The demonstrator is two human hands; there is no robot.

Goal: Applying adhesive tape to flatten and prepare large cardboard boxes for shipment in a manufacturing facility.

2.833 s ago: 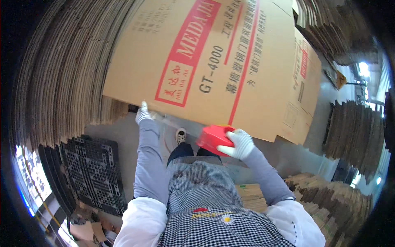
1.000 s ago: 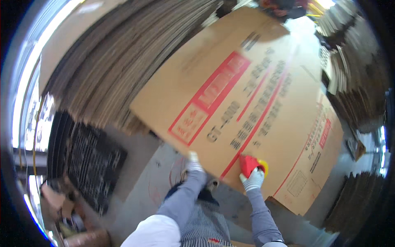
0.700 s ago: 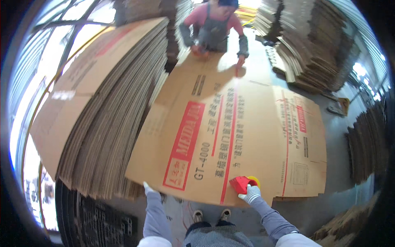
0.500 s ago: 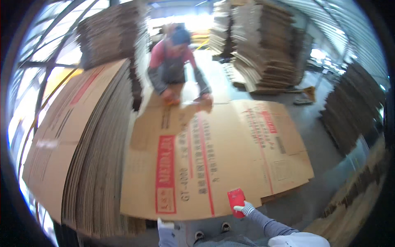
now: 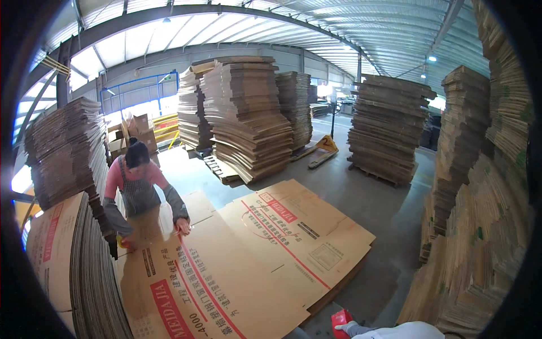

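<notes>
At the lower edge, my right hand [image 5: 349,327] in a light glove is closed around a red hand-held tool [image 5: 340,318], whose kind I cannot make out. It is just off the near right edge of a large flat cardboard box blank [image 5: 248,271] with red and black print. My left hand is out of view. Across the blank, a co-worker [image 5: 138,181] in a pink top, apron and grey sleeves leans over it. One of the co-worker's hands [image 5: 182,226] rests on the cardboard; the other is by a small yellowish thing [image 5: 122,242] at the left edge.
A stack of cardboard blanks [image 5: 90,271] stands close on the left. Tall cardboard piles [image 5: 243,113] rise behind, with another pile [image 5: 389,130] farther right and more leaning cardboard [image 5: 468,248] along the right. A yellow pallet jack [image 5: 323,151] sits on the grey floor.
The view has swung up and to the right, so the co-worker and blank appear farther left. My left hand has gone out of view. My right hand still holds the red tool.
</notes>
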